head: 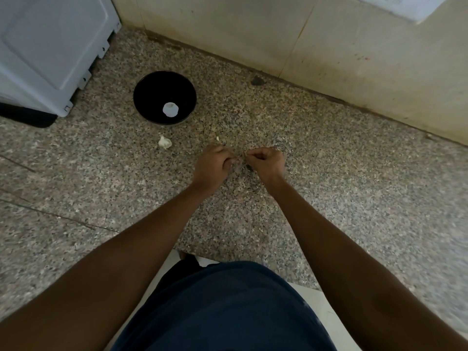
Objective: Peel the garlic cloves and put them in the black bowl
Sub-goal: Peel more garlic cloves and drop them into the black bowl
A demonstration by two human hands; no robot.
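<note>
Left hand: fingers curled, pinching something small; the item was too hidden to identify.
Right hand: fingers curled likewise, tips meeting the left's.
Black bowl: on speckled floor, holding one white piece.
Garlic piece: lay just below the bowl.

Person seen from above: two bare forearms, no sleeves showing, and a dark navy garment over the lap.

Speckled granite floor, cream tiled wall, white appliance at left
</note>
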